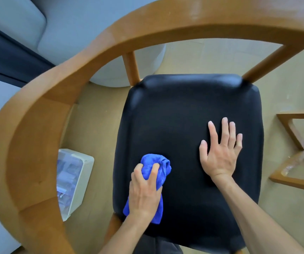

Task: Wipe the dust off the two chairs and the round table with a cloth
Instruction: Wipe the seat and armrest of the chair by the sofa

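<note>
Two hands, left hand [144, 191] gripping cloth [156, 169]

Lots you can't really see here. The chair [187, 136] runs off the frame: its curved wooden backrest [37, 125] gets cut at the top, left and bottom edges, and its legs are mostly hidden under the seat. The blue cloth [156, 167] is half buried under the left hand [144, 195], so its full shape is anyone's guess. The wooden frame [301, 149] on the right is chopped by the edge. What's inside the clear box [72, 182] is just a blur.
</note>
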Available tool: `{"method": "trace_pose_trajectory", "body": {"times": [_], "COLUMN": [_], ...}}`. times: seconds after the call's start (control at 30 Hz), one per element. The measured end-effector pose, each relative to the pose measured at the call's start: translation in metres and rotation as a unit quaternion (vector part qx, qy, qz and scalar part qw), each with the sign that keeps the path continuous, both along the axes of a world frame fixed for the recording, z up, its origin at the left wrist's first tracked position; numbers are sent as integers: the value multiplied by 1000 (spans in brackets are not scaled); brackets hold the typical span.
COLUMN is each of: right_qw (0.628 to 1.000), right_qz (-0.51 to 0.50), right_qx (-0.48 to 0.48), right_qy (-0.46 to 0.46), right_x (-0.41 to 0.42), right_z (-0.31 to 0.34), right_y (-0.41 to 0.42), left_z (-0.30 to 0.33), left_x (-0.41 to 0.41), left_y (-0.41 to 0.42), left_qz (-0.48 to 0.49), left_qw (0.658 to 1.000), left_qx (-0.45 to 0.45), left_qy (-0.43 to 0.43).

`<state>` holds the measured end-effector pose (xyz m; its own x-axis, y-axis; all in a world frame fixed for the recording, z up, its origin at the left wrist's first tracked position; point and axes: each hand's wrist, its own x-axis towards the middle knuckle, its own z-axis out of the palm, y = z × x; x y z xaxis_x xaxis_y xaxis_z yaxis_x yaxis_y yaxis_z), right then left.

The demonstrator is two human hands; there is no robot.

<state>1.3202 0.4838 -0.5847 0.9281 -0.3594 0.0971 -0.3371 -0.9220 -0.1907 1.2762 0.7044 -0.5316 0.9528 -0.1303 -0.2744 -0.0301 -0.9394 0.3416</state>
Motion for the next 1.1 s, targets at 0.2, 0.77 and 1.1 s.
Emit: {"method": "trace_pose_trajectory", "body": {"times": [0.2,0.77,1.1], "right_qw": [1000,997,914], "right_qz": [3,11,69], "right_qx": [-2,24,268], "right_qy": [4,66,298], "right_x": [-1,-1,-16], "right_z": [-1,6,149], "right_y": [0,1,-1], "left_z": [-8,4,105], "left_x": [21,75,-5], "left_y": [4,14,-1], "left_qz": [4,196,221], "left_qw": [999,980,934], "left_qx": [-10,18,-15], "left_qy": [-46,34,280]}}
